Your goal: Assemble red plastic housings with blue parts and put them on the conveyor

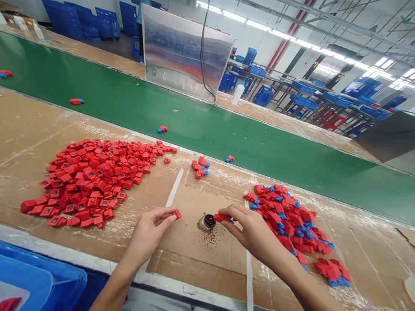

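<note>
Fingers (232, 212) around red plastic parts (222, 217)

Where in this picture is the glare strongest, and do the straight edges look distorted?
Head view: the ceiling tube lights glare strongest, the plastic film on the bench shines in patches, and the wide lens makes the edges of the green conveyor belt tilt and curve slightly.

We count one small round dark object (207, 221) between two hands: the left hand (149, 230) pinches one red block (177, 214), and the right hand (252, 231) pinches one more (222, 217). From that object, we count two heaps of red blocks, too many to number, at nine (90, 180) and three o'clock (281, 219). We also count two small bench clusters at twelve (200, 167) and four o'clock (332, 273), plus four loose clusters (162, 129) on the green conveyor belt (100, 94) between ten and twelve o'clock.
</note>
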Demonstrator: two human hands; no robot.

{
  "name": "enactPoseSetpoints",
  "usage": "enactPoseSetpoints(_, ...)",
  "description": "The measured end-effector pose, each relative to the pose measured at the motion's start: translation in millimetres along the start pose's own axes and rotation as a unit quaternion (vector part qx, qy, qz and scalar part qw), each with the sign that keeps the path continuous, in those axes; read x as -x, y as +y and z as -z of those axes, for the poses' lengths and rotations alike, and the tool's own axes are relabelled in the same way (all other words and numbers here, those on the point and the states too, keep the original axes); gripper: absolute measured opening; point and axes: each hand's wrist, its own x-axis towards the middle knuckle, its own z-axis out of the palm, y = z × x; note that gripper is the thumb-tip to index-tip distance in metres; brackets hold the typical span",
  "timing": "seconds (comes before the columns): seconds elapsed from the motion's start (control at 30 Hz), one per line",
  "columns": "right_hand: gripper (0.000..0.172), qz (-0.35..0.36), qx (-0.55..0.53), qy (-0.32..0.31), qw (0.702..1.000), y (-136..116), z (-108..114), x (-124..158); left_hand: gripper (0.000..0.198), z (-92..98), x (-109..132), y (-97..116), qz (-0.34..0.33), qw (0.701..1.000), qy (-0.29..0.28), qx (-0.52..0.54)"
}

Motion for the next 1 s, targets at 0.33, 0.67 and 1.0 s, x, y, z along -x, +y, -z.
enactPoseSetpoints(0.33, 0.014, -0.024, -0.033, 0.016, 0.999, 4, 2, 4, 0.028, -10.5, -7, 6, -0.158, 0.940, -0.057, -0.298)
enactPoseSetpoints(0.67, 0.013, -0.039, -0.038, 0.031, 0.998, 11, 2, 10, 0.010, -49.1, -1, 7, -0.174, 0.910, -0.098, -0.363)
enactPoseSetpoints(1.0, 0.013, -0.040, -0.084, 0.020, 0.995, 15, -5, 10, 0.025, -17.6, 12, 8, -0.117, 0.979, -0.030, -0.166)
